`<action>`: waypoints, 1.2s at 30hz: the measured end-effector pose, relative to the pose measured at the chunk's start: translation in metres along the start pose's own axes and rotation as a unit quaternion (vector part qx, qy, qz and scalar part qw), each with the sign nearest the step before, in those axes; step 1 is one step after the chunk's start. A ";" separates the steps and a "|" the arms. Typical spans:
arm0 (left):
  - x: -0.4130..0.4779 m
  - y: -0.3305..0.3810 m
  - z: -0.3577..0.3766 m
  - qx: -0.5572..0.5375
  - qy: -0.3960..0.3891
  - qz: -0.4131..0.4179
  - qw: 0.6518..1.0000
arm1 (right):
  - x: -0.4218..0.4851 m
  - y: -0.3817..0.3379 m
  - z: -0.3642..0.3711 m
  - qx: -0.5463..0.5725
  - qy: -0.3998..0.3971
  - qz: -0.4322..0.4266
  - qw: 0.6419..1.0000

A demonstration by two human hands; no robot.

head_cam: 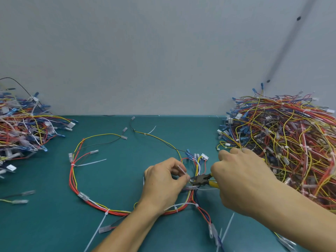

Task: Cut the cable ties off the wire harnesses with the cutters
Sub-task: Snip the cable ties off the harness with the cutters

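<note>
Your left hand (163, 182) pinches cable tie (182, 171) tail on harness (70, 180), front-centre of table (127, 170). Your right hand (240, 180) grips cutters (201, 179). Nose points left, tie just beyond tip. Tail slants up-left, across cutter axis. Jaw gap: can't tell.

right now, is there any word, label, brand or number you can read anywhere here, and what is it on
None: no text is readable in this view.
cutters: no brand shows on head or handles.
cable tie: plain white, no print.
white connector: too small to show any marking.
right pile and left pile: connectors too small and blurred to read.
wall: blank, no sign.
</note>
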State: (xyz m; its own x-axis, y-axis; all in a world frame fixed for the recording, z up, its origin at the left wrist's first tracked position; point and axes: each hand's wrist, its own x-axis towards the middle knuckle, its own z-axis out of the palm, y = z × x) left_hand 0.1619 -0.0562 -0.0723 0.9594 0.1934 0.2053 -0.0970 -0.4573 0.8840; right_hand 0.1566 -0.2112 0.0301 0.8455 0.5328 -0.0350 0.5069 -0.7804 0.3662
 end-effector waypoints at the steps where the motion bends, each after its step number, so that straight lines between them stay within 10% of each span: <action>1: 0.000 0.000 0.000 -0.002 0.000 -0.001 1.000 | 0.000 0.000 0.000 0.002 -0.001 0.000 1.000; 24: 0.002 0.001 0.001 0.011 0.009 -0.015 1.000 | 0.006 0.010 0.018 -0.017 -0.026 0.005 0.999; 33: 0.004 0.015 -0.015 -0.170 0.033 -0.067 0.983 | -0.009 0.036 0.024 0.106 0.033 0.074 0.991; 36: 0.003 0.034 -0.033 -0.052 0.038 0.011 0.998 | -0.023 0.034 0.033 0.139 0.068 0.078 0.985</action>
State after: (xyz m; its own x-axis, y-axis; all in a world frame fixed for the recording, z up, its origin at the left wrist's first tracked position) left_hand 0.1525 -0.0427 -0.0285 0.9343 0.2515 0.2527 -0.1481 -0.3711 0.9167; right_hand 0.1603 -0.2608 0.0132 0.8961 0.4235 0.1326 0.4151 -0.9056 0.0874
